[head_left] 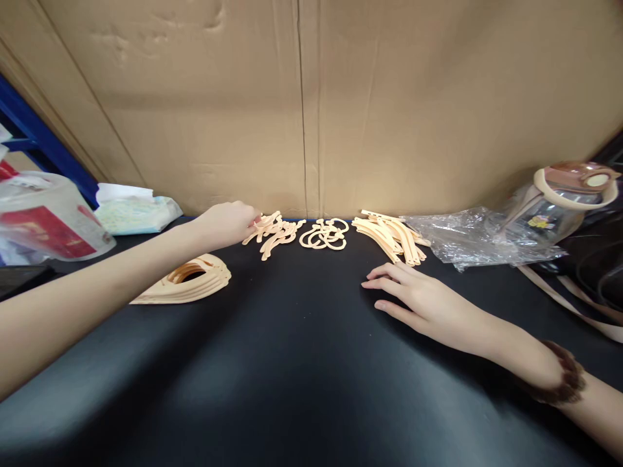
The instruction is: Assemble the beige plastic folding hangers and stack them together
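Observation:
My left hand (pixel 232 222) reaches to the left edge of a pile of small beige plastic pieces (pixel 278 237). Its fingers are curled in and closed, and what they pinch is hidden. My right hand (pixel 413 295) lies palm down over the black table (pixel 311 363), fingers stretched out and apart, holding nothing. Just beyond it is a heap of long curved beige strips (pixel 396 237). Between the two piles sit several beige hook-like rings (pixel 325 235). Below my left forearm lies a stack of beige rounded frames (pixel 207 282), partly covered by the arm.
A tall cardboard panel (pixel 311 110) stands along the back. At the right are crumpled clear plastic bags (pixel 462 237) and a clear bottle with a brown lid (pixel 549 207). At the left are a tissue pack (pixel 136 211) and a translucent tub (pixel 58 217).

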The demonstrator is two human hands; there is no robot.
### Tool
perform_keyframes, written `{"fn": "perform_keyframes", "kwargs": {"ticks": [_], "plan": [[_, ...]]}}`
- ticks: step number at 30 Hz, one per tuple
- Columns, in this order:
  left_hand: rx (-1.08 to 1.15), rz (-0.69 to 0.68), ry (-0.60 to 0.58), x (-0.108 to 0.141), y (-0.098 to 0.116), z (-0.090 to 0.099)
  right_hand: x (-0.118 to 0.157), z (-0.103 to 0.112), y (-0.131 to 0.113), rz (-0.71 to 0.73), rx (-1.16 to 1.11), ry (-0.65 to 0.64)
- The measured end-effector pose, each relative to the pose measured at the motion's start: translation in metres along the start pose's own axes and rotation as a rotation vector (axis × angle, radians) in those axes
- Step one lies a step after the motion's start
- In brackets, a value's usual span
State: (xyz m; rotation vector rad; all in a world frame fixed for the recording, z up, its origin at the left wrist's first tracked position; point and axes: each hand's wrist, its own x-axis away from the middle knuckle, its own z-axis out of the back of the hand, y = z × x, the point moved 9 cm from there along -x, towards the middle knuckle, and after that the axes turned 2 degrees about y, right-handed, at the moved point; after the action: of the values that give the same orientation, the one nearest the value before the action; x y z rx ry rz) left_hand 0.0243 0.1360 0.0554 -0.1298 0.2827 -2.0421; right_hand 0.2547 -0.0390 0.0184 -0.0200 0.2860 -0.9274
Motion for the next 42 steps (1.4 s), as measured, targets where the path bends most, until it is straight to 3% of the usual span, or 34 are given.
{"fn": "perform_keyframes", "kwargs": {"ticks": [8, 22, 33, 42], "plan": [[-0.093, 0.077, -0.033, -0.009, 0.012, -0.002, 0.0, -0.001, 0.0, 0.009, 0.011, -0.004], [-0.12, 0.146, -0.143, -0.004, -0.001, -0.013, 0.001, -0.001, -0.001, 0.006, 0.024, -0.017], [-0.041, 0.169, -0.087, 0.001, 0.001, -0.012, 0.001, -0.001, -0.001, 0.005, 0.022, -0.015], [0.068, 0.26, 0.061, 0.009, -0.027, 0.018, 0.001, -0.001, -0.001, 0.005, 0.011, -0.01]]}}
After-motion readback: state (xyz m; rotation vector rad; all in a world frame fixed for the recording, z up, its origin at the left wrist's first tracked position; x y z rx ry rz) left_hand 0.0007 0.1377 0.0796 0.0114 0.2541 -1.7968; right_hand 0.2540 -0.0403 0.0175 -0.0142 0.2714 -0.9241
